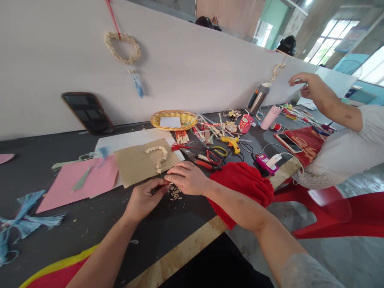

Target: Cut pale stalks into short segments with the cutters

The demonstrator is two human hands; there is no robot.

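My left hand [145, 201] and my right hand [188, 178] meet above the dark table. The fingertips of both are pinched together. Whatever they hold is too small or hidden to make out. Right under them lies a loose pile of small pale seed-like pieces [175, 193]. Just beyond, a curved strand of pale pieces [162, 155] rests in a hook shape on a brown sheet of paper [132, 164]. The near end of that strand comes close to my right fingers.
Scissors [212, 156], a yellow glue gun [231, 143] and a wicker basket [156, 121] stand behind my hands. Red cloth [240, 188] lies by my right forearm. Pink paper [102, 180] and blue tassels [27, 220] lie left. Another person's arm [333, 100] reaches at right.
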